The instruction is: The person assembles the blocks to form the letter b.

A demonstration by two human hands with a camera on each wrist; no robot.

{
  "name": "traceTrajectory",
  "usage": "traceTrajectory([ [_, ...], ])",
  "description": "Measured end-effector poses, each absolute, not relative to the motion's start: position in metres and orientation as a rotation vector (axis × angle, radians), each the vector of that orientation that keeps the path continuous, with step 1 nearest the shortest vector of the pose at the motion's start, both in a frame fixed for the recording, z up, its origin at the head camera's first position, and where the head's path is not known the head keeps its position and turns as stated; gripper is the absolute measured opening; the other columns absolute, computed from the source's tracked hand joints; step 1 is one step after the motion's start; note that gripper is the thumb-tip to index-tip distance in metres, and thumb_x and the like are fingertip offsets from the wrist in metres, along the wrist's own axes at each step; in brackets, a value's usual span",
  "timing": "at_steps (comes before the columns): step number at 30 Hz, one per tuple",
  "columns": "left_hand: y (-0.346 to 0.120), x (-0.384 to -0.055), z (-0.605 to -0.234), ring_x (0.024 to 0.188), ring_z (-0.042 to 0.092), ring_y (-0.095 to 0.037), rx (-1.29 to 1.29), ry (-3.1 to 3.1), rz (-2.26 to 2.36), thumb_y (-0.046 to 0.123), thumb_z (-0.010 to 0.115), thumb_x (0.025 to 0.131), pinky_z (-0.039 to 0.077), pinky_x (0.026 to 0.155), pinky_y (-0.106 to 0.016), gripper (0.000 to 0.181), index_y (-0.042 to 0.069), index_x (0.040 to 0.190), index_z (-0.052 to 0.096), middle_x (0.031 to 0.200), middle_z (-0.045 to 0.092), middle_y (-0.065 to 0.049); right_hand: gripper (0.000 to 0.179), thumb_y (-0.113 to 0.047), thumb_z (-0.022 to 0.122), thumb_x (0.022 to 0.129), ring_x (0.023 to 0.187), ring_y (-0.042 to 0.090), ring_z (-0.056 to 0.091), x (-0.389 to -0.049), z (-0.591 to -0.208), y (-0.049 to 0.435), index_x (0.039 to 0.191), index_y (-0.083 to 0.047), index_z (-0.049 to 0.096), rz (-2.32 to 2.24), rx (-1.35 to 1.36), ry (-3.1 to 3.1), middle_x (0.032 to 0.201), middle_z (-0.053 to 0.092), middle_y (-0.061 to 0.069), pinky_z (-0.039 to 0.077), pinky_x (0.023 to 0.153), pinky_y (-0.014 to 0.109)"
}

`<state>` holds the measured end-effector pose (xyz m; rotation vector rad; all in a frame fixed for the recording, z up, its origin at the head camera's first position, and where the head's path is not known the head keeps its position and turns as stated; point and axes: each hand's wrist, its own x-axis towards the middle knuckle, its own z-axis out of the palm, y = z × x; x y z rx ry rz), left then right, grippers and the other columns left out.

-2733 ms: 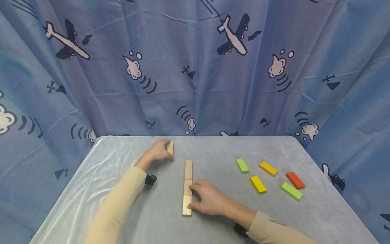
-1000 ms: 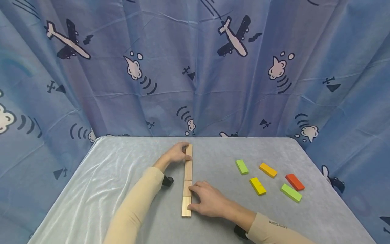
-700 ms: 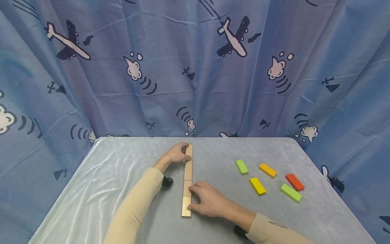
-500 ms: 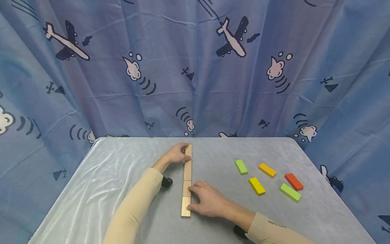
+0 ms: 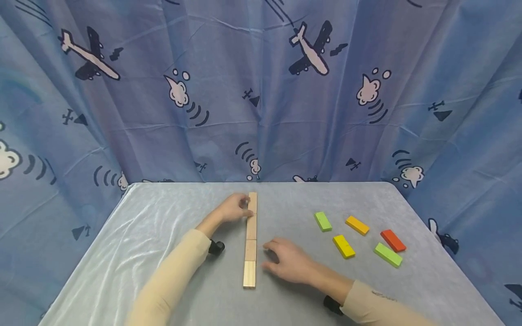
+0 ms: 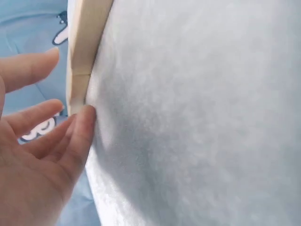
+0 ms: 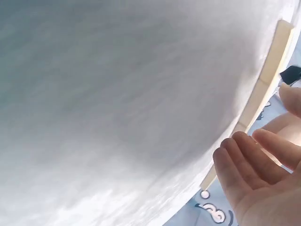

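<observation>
In the head view, the bottom edge cropped the left sleeve (image 5: 169,280), right sleeve (image 5: 364,301) and table (image 5: 216,301); the sleeve lettering (image 5: 384,296) was illegible. In the left wrist view, the frame cut off the left hand (image 6: 42,160) at left and the wooden block row (image 6: 90,40) at top. In the right wrist view, the right hand (image 7: 263,179), cropped by the right edge, covered part of that row.

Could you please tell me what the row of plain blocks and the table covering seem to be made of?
The row of blocks looks like bare wood, probably unvarnished: pale tan, with faint lengthwise streaks on the nearest block. The table covering seems a soft pile fabric, perhaps velvet, judging by its shiny creases on the left.
</observation>
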<state>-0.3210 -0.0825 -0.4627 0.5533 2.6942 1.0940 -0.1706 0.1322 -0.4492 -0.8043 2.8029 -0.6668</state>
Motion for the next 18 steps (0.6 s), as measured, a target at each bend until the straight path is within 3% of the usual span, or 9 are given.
traceTrajectory([
  [5, -0.085, -0.306, -0.458, 0.109, 0.062, -0.034, 0.595, 2.711, 1.048, 0.018, 0.078, 0.087, 0.053, 0.093, -0.047, 0.051, -0.006, 0.129, 0.061, 0.118, 0.065, -0.022, 0.04, -0.024, 0.077, 0.091, 0.111, 0.028, 0.064, -0.172, -0.45, 0.146, 0.121, 0.001, 0.068, -0.665, -0.781, 2.856, 0.117, 0.068, 0.01, 0.053, 0.096, 0.047],
  [18, -0.095, -0.259, -0.459, 0.097, 0.062, -0.026, 0.71, 2.66, 1.103, 0.017, 0.077, 0.087, 0.052, 0.086, -0.043, 0.043, -0.002, 0.124, 0.065, 0.108, 0.065, -0.015, 0.038, -0.022, 0.079, 0.089, 0.113, 0.025, 0.064, -0.182, -0.448, 0.184, 0.121, -0.003, 0.07, -0.68, -0.561, 2.944, 0.119, 0.07, 0.007, 0.053, 0.097, 0.045],
])
